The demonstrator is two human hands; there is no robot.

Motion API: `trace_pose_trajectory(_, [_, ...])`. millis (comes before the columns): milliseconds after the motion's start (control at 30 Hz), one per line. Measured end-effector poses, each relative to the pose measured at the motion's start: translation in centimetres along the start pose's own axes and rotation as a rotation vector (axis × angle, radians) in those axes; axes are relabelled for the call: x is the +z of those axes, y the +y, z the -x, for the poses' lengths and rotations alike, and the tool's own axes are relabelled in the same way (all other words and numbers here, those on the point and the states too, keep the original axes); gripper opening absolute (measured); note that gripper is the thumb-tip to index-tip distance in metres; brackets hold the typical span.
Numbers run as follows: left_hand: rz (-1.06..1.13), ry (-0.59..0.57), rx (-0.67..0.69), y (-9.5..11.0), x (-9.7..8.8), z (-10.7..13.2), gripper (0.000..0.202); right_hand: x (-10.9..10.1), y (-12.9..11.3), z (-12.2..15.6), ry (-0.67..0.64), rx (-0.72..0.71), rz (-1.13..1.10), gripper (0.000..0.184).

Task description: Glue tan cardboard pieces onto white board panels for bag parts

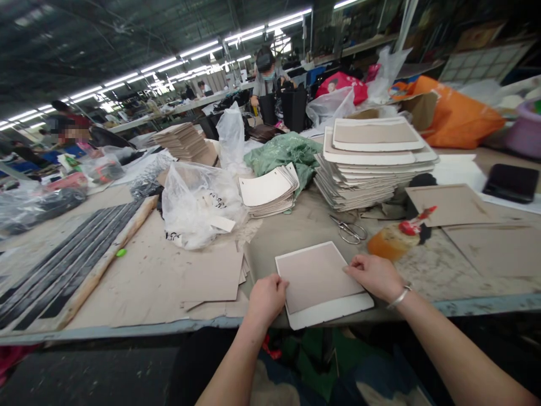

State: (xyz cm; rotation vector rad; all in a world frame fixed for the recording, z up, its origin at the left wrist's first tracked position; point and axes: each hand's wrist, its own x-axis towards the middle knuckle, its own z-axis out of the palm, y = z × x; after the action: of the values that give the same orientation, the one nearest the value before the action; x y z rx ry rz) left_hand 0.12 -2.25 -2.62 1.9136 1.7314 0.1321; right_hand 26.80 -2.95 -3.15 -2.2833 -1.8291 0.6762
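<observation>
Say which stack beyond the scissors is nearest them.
The large stack topped with brown-and-white boards, just behind the scissors. The small white stack lies further left, beside a plastic bag; the brown stack sits farther back.

At lower centre, my left hand (267, 299) and right hand (377, 276) hold opposite edges of a beige-topped white panel (318, 277); scissors (343, 226) lie right of centre.

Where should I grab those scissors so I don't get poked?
Probably take the scissors by their round handles, coming from the right hand's side: the handles lie nearest that hand, and the blades point away, toward the back left.
</observation>
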Motion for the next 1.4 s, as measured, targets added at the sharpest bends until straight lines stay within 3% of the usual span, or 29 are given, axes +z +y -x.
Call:
trace_pose_trajectory(267, [-0.259, 0.015, 0.007, 0.2, 0.4, 0.0, 0.033, 0.2, -0.1, -0.1, 0.005, -0.013, 0.039, 0.022])
trace_pose_trajectory(967, [-0.395, 0.014, 0.038, 0.3, 0.6, 0.0, 0.035, -0.6, -1.6, 0.7, 0.068, -0.092, 0.181, 0.019])
trace_pose_trajectory(1400, [-0.408, 0.069, 0.009, 0.1, 1.4, -0.2, 0.032, 0.1, -1.5, 0.6, 0.087, -0.025, 0.158, 0.020])
